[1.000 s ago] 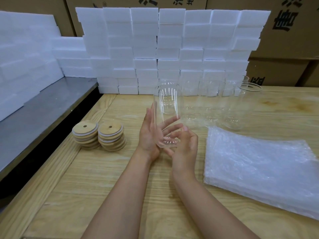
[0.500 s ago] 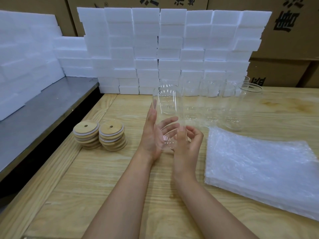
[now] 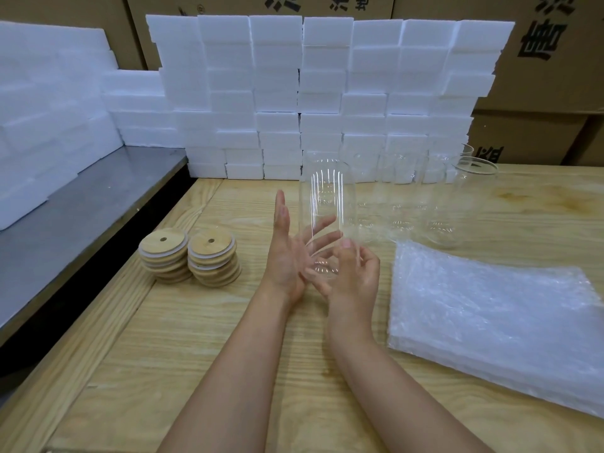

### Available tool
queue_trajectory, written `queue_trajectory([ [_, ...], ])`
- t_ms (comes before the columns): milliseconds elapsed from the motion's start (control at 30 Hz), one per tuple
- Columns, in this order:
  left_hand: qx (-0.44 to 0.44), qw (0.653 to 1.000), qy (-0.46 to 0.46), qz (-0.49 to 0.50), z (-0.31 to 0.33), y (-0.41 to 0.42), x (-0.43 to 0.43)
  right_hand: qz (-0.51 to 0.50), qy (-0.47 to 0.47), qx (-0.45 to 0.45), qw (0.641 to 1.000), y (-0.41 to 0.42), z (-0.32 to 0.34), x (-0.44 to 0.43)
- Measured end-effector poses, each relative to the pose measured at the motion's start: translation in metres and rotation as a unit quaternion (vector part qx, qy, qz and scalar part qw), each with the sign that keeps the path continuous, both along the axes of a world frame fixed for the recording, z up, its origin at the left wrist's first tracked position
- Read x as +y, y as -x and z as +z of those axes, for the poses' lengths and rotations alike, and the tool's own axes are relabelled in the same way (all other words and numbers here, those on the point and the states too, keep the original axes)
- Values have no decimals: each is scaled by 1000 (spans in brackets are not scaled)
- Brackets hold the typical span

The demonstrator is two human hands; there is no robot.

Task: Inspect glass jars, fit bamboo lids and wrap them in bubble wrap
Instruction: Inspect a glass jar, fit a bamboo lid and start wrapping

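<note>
Head view: jar (image 3: 327, 204) upright above the desk (image 3: 212, 354), held between both hands. Left hand (image 3: 289, 256) lies flat against its side, fingers straight and spread. Right hand (image 3: 356, 279) curls round its base. Two stacks of lids (image 3: 166, 253) stand at left; bubble wrap (image 3: 490, 322) lies at right; further jars (image 3: 457, 204) stand behind.

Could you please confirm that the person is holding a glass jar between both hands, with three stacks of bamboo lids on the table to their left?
Not quite: the head view shows two stacks of bamboo lids, not three. The rest is right: the left hand and right hand hold the glass jar between them, and the lids sit on the table to the left.
</note>
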State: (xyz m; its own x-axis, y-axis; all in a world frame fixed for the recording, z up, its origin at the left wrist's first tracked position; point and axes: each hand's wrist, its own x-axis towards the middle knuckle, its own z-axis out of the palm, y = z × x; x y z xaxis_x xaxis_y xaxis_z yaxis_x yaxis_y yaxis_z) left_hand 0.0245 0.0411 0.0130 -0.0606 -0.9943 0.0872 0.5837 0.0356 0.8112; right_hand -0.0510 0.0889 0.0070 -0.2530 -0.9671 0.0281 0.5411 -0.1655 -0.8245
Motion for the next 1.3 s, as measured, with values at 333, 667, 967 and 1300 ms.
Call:
queue_trajectory([
  [333, 29, 997, -59, -41, -4, -2, -4, 36, -111, -139, 983, 5, 0, -9],
  [667, -10, 998, 4, 58, -1, 0, 1, 21, -24, -24, 999, 5, 2, -2],
  [967, 14, 998, 17, 63, 4, 2, 3, 30, 20, -23, 999, 4, -2, -4],
  [1300, -5, 998, -21, 62, 7, 3, 4, 59, -13, 13, 998, 7, -7, -14],
])
